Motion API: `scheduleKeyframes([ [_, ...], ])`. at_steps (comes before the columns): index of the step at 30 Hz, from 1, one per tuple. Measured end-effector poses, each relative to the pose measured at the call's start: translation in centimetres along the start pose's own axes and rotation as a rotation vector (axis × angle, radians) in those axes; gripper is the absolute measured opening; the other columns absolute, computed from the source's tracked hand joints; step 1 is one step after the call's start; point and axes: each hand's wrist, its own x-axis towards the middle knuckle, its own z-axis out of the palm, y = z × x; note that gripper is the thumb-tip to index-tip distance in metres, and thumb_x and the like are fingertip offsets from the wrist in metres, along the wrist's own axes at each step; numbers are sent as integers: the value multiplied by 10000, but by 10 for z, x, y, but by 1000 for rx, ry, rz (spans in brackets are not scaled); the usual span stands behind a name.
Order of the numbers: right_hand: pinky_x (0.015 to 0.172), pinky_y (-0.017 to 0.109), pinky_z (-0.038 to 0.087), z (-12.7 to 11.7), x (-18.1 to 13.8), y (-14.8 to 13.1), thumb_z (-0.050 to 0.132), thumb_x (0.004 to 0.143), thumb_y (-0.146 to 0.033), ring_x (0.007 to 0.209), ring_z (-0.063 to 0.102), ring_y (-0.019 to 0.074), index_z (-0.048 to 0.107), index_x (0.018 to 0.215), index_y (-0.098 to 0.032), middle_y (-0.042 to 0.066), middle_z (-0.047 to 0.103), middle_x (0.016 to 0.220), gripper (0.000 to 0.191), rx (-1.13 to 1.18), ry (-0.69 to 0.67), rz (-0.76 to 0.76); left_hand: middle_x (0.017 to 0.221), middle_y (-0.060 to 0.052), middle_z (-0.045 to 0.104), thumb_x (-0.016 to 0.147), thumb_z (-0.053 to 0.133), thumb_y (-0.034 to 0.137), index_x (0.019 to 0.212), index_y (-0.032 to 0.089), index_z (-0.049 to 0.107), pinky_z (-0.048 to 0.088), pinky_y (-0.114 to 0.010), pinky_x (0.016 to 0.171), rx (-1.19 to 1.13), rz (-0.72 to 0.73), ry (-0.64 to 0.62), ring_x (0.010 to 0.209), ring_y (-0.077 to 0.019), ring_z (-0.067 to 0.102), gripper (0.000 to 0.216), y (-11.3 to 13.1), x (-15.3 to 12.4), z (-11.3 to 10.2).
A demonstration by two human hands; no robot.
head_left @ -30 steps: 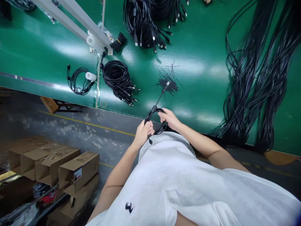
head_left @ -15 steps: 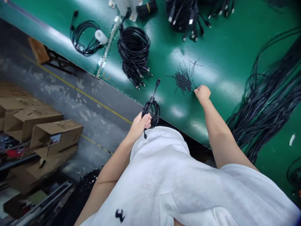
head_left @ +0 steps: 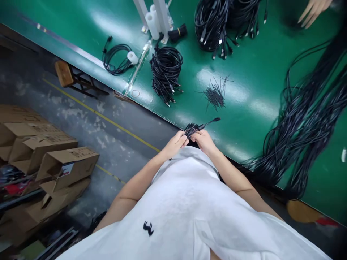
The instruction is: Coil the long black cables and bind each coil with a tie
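A small coiled black cable (head_left: 191,130) is held in front of my waist, at the table's near edge. My left hand (head_left: 177,141) is closed around the coil's left side. At the right side of the coil, my right hand (head_left: 204,140) has its fingers pinched together against it; whatever thin thing lies between them is too small to make out. One connector end (head_left: 216,119) of the cable sticks out to the right, over the table. Beyond my hands lies a loose pile of thin black ties (head_left: 215,95) on the green tabletop (head_left: 244,122).
A bundle of coiled cables (head_left: 166,72) stands behind left, with more cable bundles (head_left: 211,29) farther back. Long loose cables (head_left: 306,133) cover the right side. Another person's hand (head_left: 314,12) is at the top right. Cardboard boxes (head_left: 67,168) are at left on the floor.
My right hand has left the pile of ties and come to the coiled cable. The coil has turned in my left hand. Another person's hand has appeared at the top right.
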Motion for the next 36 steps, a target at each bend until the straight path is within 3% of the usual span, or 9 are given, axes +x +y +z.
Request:
scheduleKeyframes([
  [4, 576, 248, 380, 13, -4, -5, 617, 764, -362, 535, 440, 101, 590, 670, -184, -39, 495, 553, 203, -181, -30, -82, 677, 52, 519, 886, 555, 281, 1167, 187, 530, 363, -223, 601, 20, 75, 130, 582, -103, 441, 298, -10, -9, -10],
  [9, 705, 295, 419, 25, -17, -9, 471, 932, -292, 763, 556, 169, 654, 842, -182, 65, 626, 818, 232, -1026, 35, -529, 599, 46, 482, 901, 522, 246, 898, 184, 637, 342, -228, 606, 143, 141, 230, 562, -115, 417, 131, -14, -17, -19],
  [12, 808, 355, 418, 26, -14, -21, 385, 971, -209, 942, 566, 221, 669, 952, -154, 128, 651, 992, 290, -1463, -168, -813, 610, 33, 520, 847, 597, 192, 955, 189, 659, 340, -237, 604, 139, 189, 270, 599, -141, 457, 125, -13, -15, -23],
  [15, 920, 412, 380, 26, -5, -38, 359, 958, -125, 1145, 503, 257, 645, 1096, -132, 147, 601, 1218, 318, -1619, -459, -1043, 594, 22, 525, 822, 623, 171, 851, 174, 660, 319, -235, 563, 132, 183, 210, 578, -135, 444, 47, -12, -10, -30],
  [18, 851, 388, 390, 26, 0, -52, 321, 978, -130, 1009, 540, 234, 647, 1012, -120, 141, 628, 1094, 328, -1793, -635, -1177, 531, 33, 483, 832, 628, 251, 743, 164, 612, 287, -221, 499, 46, 78, 23, 502, -104, 391, 125, -11, -8, -41],
  [20, 759, 359, 386, 27, -1, -61, 289, 995, -143, 847, 539, 201, 632, 954, -126, 124, 632, 976, 345, -1925, -682, -1226, 526, 37, 475, 813, 656, 327, 740, 154, 599, 293, -206, 479, -72, 16, -88, 482, -88, 389, 196, -11, -7, -46],
  [23, 669, 336, 352, 33, -6, -70, 261, 1004, -146, 736, 503, 175, 603, 1033, -131, 110, 621, 947, 344, -2040, -659, -1283, 542, 26, 498, 734, 740, 382, 698, 138, 584, 317, -187, 465, -215, -37, -136, 482, -72, 414, 291, -11, -7, -50],
  [27, 661, 340, 341, 41, -10, -75, 257, 993, -114, 779, 508, 191, 621, 996, -113, 119, 614, 953, 364, -2150, -671, -1335, 533, 19, 508, 683, 799, 389, 694, 127, 587, 306, -171, 430, -315, -116, -143, 465, -63, 421, 337, -11, -7, -52],
  [36, 581, 331, 303, 50, -17, -75, 312, 949, -60, 699, 499, 200, 643, 860, -107, 101, 589, 770, 346, -2333, -746, -1224, 546, 19, 513, 675, 792, 307, 685, 127, 574, 339, -159, 449, -310, -178, -178, 480, -61, 437, 283, -7, -6, -45],
])
